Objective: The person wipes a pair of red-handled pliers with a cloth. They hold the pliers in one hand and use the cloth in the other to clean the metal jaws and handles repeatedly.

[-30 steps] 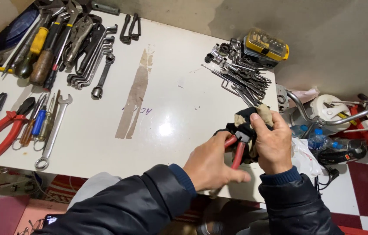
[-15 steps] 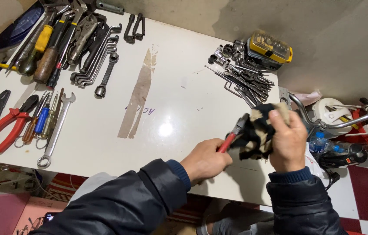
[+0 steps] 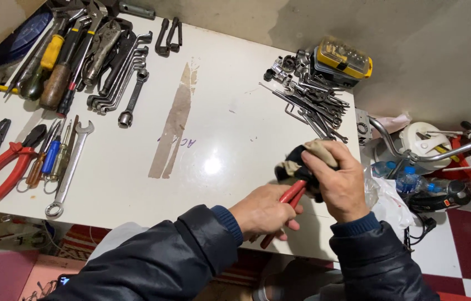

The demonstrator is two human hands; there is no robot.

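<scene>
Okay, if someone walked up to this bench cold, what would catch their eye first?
Probably the two hands at the table's near edge: the left hand grips red-handled pliers while the right hand presses a dirty rag around their head. Next come the tools laid out on the white table: red pliers far left, a heap of wrenches by a yellow case at the far right.

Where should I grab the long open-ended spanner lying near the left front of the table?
Take the spanner by its bare shank at mid-length, coming from above on its right side. It lies flat, and screwdrivers crowd its left side while white table shows along the right.
</scene>
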